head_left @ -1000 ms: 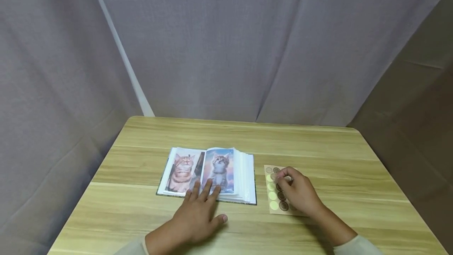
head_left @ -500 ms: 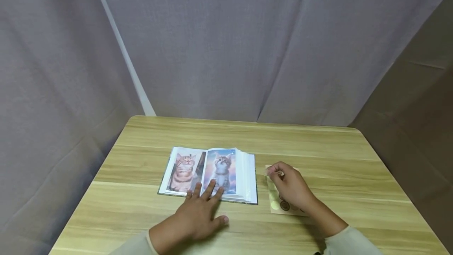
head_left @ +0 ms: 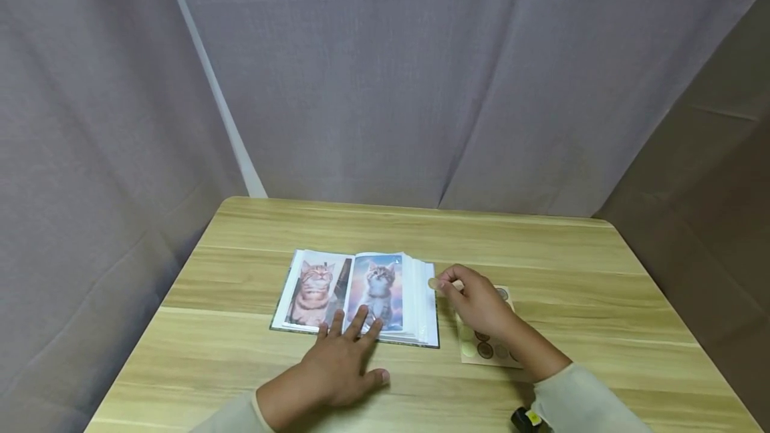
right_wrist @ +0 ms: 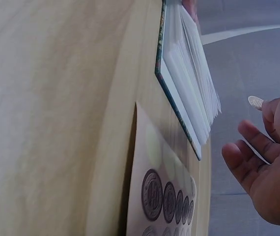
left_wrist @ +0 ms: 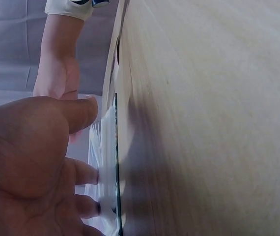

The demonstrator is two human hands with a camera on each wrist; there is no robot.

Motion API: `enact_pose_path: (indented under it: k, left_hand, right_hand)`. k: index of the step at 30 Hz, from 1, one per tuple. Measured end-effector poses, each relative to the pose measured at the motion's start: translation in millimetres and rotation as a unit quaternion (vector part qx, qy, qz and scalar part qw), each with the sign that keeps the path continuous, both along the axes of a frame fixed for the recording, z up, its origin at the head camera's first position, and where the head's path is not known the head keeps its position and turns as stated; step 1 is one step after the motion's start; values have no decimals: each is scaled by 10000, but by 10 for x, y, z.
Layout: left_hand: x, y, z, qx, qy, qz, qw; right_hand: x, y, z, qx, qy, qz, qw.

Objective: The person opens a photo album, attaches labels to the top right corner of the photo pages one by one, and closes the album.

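Note:
An open photo album (head_left: 421,306) lies on the wooden table, showing a cat picture (head_left: 313,293) on the left page and a kitten picture (head_left: 379,282) on the right. My left hand (head_left: 339,366) rests with spread, straight fingers on the album's lower edge. Between thumb and forefinger my right hand (head_left: 481,299) pinches a small round sticker (right_wrist: 255,102), raised near the album's right edge. Beneath the right hand lies a sticker sheet (head_left: 472,353) with rows of round stickers, partly hidden by the hand and forearm. In the right wrist view dark printed circles (right_wrist: 153,194) show on it.
The wooden table (head_left: 240,232) reaches back to grey curtains (head_left: 361,85), which hang behind and at both sides. A black wrist device (head_left: 525,418) with a yellow mark sits at the right sleeve (head_left: 583,399).
My right hand has lifted the round sticker off the sheet and carried it left to the album's right edge. The left hand stays on the album.

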State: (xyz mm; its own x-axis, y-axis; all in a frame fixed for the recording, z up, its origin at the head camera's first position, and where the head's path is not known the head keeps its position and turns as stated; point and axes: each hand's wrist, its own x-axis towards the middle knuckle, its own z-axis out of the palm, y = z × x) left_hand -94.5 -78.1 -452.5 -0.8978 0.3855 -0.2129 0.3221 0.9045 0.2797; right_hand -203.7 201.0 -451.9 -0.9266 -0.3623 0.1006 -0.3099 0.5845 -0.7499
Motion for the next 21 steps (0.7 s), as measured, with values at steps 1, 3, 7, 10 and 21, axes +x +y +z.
enact_pose_path:
  k: [1, 3, 7, 10, 21]
  left_hand:
    - [-1, 0, 0, -2, -1, -6, 10000]
    - [-3, 0, 0, -6, 5, -16, 10000]
    - [-6, 0, -6, 7, 31, -20, 10000]
    - [-5, -3, -12, 26, 44, -8, 10000]
    - [-5, -5, -26, -51, 85, -21, 9999]
  right_hand:
    - [-7, -12, 4, 23, -1, 10, 10000]
    - [-23, -36, 8, 47, -4, 41, 10000]
    - [-60, -95, 13, 105, 85, 68, 9999]
    - [-93, -142, 17, 102, 4, 92, 9999]
    - [-195, -336, 31, 49, 17, 252, 9997]
